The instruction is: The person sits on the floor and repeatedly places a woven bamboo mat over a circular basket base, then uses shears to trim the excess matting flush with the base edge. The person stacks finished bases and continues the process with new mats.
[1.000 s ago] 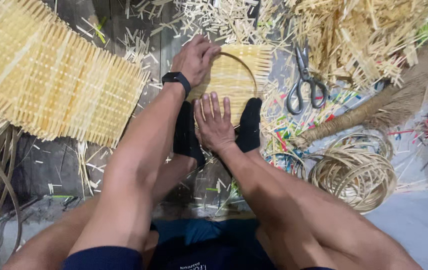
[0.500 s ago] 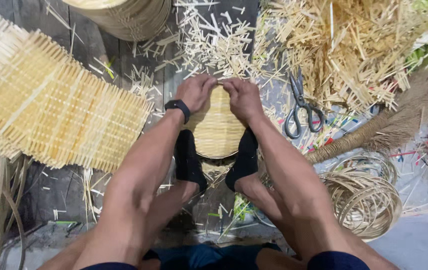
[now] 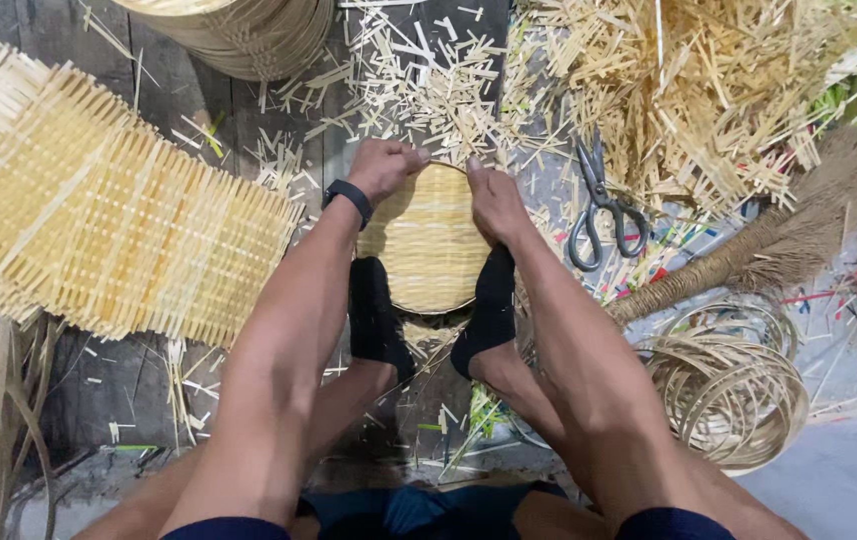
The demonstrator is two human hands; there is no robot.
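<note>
Little has shifted: both hands' fingers still grip the round woven basket (image 3: 429, 240) (empty) rim.

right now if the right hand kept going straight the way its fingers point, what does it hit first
The right hand grips the far rim of the round woven disc, fingers pointing away from the body. Straight on, it would likely first meet the loose bamboo offcuts scattered on the floor beyond; depth is unclear.

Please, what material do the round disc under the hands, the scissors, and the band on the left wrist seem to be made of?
Disc: thin pale-yellow strips woven tightly, likely bamboo, matte and unpainted. Scissors: grey metal with a dull shine, loops included. Wrist band: smooth black, probably rubber or plastic; too small to be sure.
</note>
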